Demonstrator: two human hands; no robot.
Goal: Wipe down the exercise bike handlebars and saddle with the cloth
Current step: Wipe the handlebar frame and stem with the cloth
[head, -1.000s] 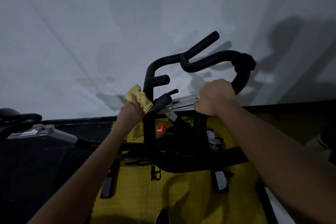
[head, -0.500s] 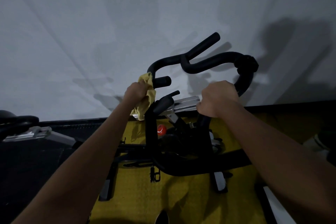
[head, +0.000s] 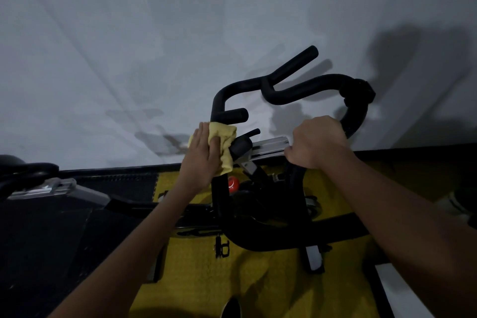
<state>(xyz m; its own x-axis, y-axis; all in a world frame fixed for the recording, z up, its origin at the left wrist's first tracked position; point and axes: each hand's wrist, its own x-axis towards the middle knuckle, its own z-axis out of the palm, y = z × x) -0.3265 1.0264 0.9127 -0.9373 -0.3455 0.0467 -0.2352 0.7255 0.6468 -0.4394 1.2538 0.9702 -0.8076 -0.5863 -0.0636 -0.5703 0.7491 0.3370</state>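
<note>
Gripping the left upright of the black handlebars (head: 289, 90) through a yellow cloth (head: 224, 147), the person's left hand (head: 200, 156) has its fingers (head: 204, 134) lying close together along the far side of the bar and its thumb pressed over the front of the cloth. The cloth is bunched around the bar just below the short stub grip that sticks out to the right, and a loose flap hangs down beside the hand. The right hand (head: 316, 142) is closed in a fist around the right side of the handlebars, knuckles up, fingers curled tight around the tube, just below where that side curves up to a bulky black joint. Between the two hands runs a silver metal rail (head: 269, 146), with a small black lever (head: 245, 138) angled up beside the cloth. Below the lever a red knob (head: 233, 183) shows against the dark frame (head: 284, 237) of the bike. The bike stands on a yellow mat (head: 196, 273), which sits next to black flooring on the left. A pale wall (head: 154, 33) fills the upper half of the view, with the shadows of the bars and arms falling on it. At the far left edge, part of another black and silver machine (head: 33, 181) pokes into view. The saddle can't be made out from this angle.
</note>
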